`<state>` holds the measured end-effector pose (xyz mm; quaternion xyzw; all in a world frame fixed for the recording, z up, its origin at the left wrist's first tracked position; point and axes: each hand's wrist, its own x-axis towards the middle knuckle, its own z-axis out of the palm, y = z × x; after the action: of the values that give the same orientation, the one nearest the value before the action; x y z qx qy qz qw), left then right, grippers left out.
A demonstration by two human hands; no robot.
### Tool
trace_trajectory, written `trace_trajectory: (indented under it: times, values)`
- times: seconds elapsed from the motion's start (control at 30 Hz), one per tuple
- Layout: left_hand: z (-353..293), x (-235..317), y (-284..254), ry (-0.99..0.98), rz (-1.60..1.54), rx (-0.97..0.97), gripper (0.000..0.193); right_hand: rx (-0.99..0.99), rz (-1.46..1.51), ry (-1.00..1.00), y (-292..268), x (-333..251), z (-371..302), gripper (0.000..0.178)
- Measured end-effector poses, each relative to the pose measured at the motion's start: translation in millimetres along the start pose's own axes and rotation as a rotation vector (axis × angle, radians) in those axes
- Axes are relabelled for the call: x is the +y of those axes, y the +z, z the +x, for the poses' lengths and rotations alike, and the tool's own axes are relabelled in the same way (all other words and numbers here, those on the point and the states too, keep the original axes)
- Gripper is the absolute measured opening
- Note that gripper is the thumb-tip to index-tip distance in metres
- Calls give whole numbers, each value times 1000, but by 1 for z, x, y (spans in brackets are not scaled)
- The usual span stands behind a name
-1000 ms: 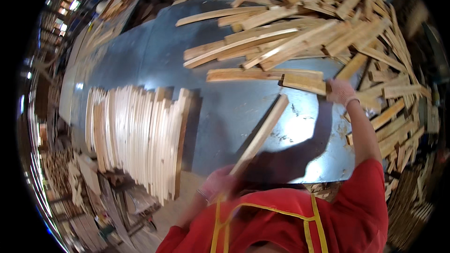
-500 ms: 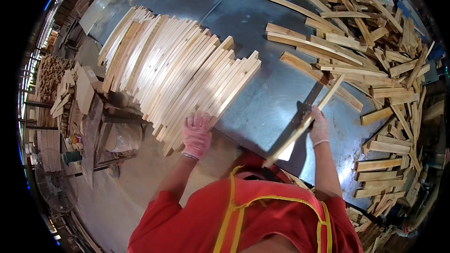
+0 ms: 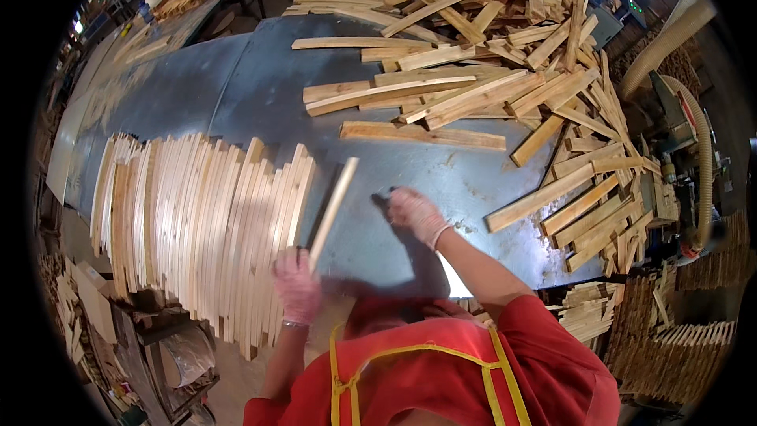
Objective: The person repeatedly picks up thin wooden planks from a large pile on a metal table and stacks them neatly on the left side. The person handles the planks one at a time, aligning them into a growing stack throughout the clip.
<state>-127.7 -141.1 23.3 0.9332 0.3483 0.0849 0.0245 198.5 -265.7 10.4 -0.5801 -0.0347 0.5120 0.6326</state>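
Note:
My left hand (image 3: 297, 288), in a pinkish work glove, is closed round the near end of a slim pale wood strip (image 3: 335, 207). The strip slants up and away over the metal table, a little right of a row of wood strips (image 3: 213, 229) lying closely side by side. Over the bare metal to the right is my right hand (image 3: 415, 213), gloved too and apart from the strip. Its fingers are drawn together, with a small dark bit at their tips that I cannot make out.
A jumbled heap of rough wood pieces (image 3: 536, 39) covers the table's far right. One loose board (image 3: 422, 135) lies at its near edge. The metal tabletop (image 3: 260, 79) stretches to the far left. A ridged hose (image 3: 702, 150) hangs at the right, above stacked wood (image 3: 678, 355).
The strip has passed from my right hand to my left and moved beside the row. My right hand has let go of it. The view has swung to the right.

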Motion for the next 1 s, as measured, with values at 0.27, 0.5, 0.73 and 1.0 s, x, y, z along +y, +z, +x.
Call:
trace_trajectory:
  times: [0.27,0.5,0.73,1.0]
  values:
    - [17,-14,24,-159,198,-19,75,756,-13,-451,-124,-165,132,103]
    - [10,-21,31,-205,263,-74,81,1143,-288,-74,-87,-198,163,125]
    - [7,-25,29,-233,186,-91,83,500,327,-580,-109,-102,61,107]
    - [25,50,10,-43,-384,-68,85,-242,512,181,-57,71,-95,50]
